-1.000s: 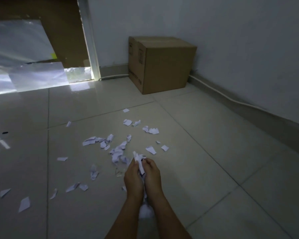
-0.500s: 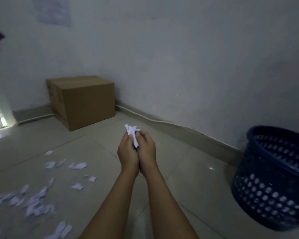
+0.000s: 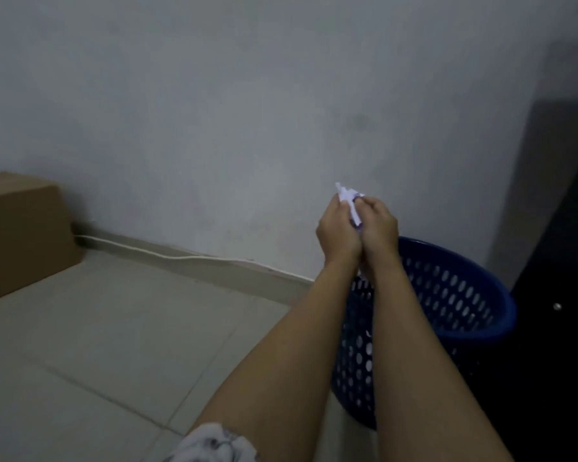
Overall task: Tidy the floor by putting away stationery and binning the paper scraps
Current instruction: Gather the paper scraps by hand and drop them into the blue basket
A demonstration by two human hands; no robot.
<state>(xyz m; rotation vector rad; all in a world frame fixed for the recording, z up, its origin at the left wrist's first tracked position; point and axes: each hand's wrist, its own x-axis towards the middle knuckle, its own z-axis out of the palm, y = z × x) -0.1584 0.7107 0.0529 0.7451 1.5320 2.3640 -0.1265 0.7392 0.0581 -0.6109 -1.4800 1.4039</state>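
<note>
Currently I'm pressing left hand (image 3: 338, 235) and right hand (image 3: 377, 228) together, both clenching crumpled white paper scraps (image 3: 349, 201) sticking out on top; blue perforated bin (image 3: 454, 295) sitting just below.

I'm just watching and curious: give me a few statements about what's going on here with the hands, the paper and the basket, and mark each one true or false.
1. Both hands, left hand and right hand, are pressed together around a bunch of white paper scraps. True.
2. The basket is red with solid walls. False: it is blue with rows of holes in its wall.
3. The scraps have already been dropped into the basket. False: they are clasped in the hands, near the basket's rim.
4. A cardboard box stands on the floor by the wall, at the left. True.
5. A white cable runs along the foot of the wall. True.
</note>
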